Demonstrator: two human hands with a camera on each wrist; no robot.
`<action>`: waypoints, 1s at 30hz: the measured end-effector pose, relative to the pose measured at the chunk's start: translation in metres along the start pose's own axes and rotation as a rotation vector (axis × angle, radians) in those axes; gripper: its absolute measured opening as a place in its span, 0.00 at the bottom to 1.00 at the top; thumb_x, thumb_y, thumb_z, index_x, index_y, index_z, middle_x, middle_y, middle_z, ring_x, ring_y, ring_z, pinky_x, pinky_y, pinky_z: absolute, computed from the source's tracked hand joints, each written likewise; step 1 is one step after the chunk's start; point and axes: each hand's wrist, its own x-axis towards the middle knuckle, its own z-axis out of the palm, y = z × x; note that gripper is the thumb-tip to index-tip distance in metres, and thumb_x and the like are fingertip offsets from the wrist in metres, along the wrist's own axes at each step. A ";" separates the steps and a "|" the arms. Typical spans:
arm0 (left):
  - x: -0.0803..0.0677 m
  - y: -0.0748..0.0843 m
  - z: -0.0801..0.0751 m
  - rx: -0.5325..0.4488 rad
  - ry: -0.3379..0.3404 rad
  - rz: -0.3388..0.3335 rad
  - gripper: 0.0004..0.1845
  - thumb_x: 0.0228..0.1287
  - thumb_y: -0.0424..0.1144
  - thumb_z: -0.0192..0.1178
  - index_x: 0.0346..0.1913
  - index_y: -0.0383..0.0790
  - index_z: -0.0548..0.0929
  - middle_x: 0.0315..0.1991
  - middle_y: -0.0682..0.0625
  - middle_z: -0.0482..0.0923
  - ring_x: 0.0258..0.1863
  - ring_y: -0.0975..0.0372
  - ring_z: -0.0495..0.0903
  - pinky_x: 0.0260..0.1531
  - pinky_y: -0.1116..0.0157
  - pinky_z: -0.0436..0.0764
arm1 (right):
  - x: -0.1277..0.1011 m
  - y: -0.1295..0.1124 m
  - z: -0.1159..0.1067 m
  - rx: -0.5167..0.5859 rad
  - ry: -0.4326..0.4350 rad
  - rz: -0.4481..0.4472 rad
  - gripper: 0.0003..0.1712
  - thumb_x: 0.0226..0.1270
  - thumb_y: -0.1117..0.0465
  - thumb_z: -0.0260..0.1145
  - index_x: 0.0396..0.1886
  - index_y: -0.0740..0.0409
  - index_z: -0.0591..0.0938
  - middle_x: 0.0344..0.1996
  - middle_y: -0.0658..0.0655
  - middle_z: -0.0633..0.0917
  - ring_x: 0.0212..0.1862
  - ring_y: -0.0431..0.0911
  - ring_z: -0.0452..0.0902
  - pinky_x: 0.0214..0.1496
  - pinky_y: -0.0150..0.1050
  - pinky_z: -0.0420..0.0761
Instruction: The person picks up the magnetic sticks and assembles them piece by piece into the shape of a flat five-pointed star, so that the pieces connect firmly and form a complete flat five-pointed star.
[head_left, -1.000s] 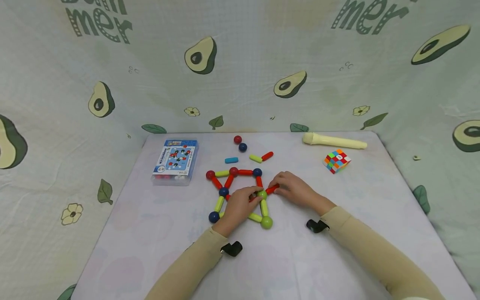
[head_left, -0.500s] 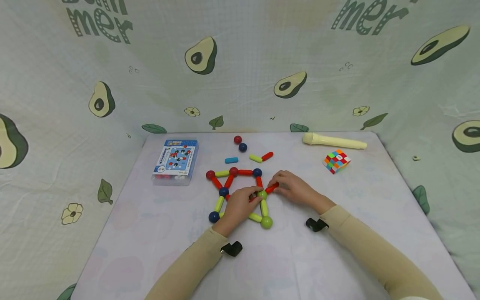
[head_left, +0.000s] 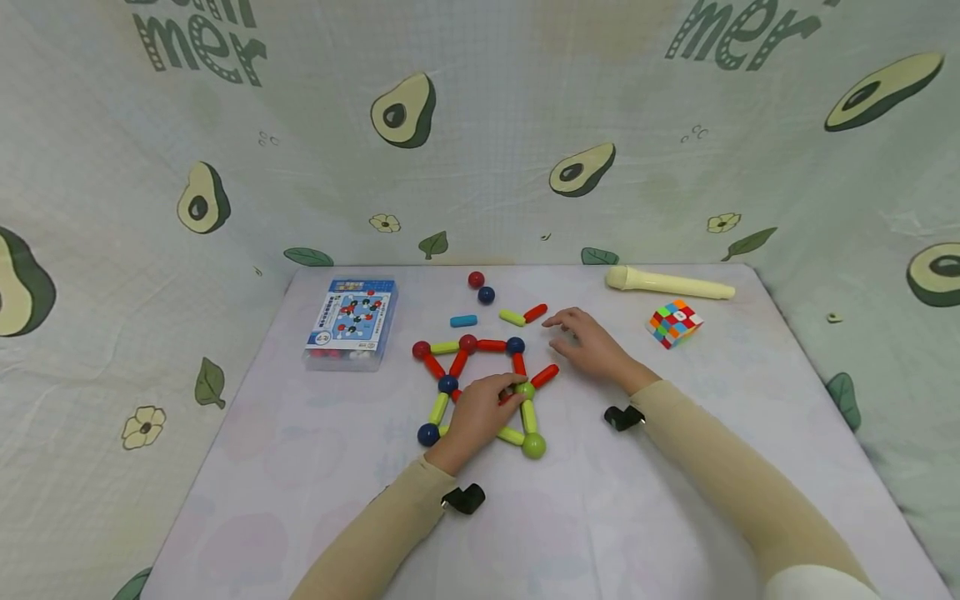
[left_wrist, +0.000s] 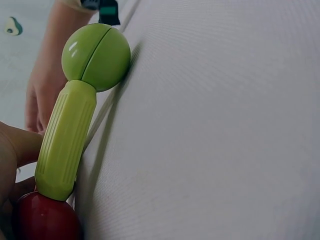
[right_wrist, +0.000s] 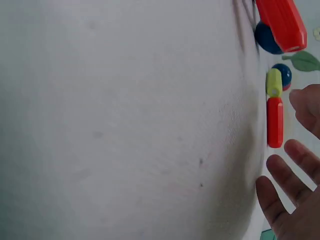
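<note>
A flat frame of magnetic rods and balls lies mid-table. My left hand (head_left: 480,412) reaches over it, thumb and index finger pinching the light green ball (head_left: 526,390) on its right side; its palm hides part of the frame. From that ball a red rod (head_left: 545,376) sticks out to the upper right, its outer end free. My right hand (head_left: 590,343) hovers beyond this rod with fingers spread and nothing held. Ahead of its fingertips lie a loose red rod (head_left: 536,313) and a lime rod (head_left: 512,317), end to end. In the left wrist view, a lime rod (left_wrist: 65,142) joins a green ball to a red one.
Behind the frame are a blue rod (head_left: 463,321), a red ball (head_left: 476,280) and a dark blue ball (head_left: 486,295). A boxed set (head_left: 350,325) stands at the left. A puzzle cube (head_left: 674,322) and a cream microphone-shaped stick (head_left: 670,282) lie at the right.
My right hand has let go of the red rod at the green ball and moved up and away, its fingers spreading. The left hand stays where it was.
</note>
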 end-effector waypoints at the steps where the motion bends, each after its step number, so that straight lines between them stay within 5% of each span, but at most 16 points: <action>1: 0.000 0.000 0.000 -0.004 0.000 0.001 0.19 0.67 0.47 0.69 0.61 0.54 0.85 0.35 0.61 0.79 0.34 0.66 0.74 0.33 0.73 0.76 | 0.004 0.002 0.000 -0.014 0.000 0.008 0.21 0.75 0.56 0.65 0.65 0.50 0.78 0.64 0.56 0.73 0.60 0.53 0.73 0.63 0.54 0.75; 13: 0.000 0.000 0.003 0.007 0.004 0.017 0.19 0.68 0.48 0.68 0.60 0.54 0.85 0.34 0.62 0.78 0.33 0.67 0.74 0.33 0.74 0.75 | 0.040 -0.001 0.003 -0.260 -0.018 0.033 0.29 0.75 0.57 0.65 0.74 0.50 0.73 0.72 0.61 0.69 0.73 0.60 0.63 0.71 0.63 0.63; 22: -0.001 0.000 0.003 0.013 0.009 0.027 0.19 0.68 0.47 0.68 0.60 0.54 0.85 0.34 0.61 0.79 0.33 0.66 0.74 0.32 0.73 0.75 | 0.039 -0.002 0.002 -0.409 0.057 0.099 0.17 0.74 0.58 0.65 0.60 0.55 0.82 0.51 0.61 0.82 0.54 0.58 0.75 0.56 0.55 0.78; 30: -0.002 -0.001 0.002 0.011 0.015 0.027 0.19 0.68 0.47 0.68 0.61 0.54 0.85 0.36 0.61 0.79 0.34 0.66 0.74 0.34 0.74 0.75 | 0.033 0.008 -0.005 -0.477 0.034 0.133 0.23 0.74 0.60 0.59 0.67 0.51 0.78 0.47 0.62 0.80 0.49 0.58 0.74 0.50 0.54 0.79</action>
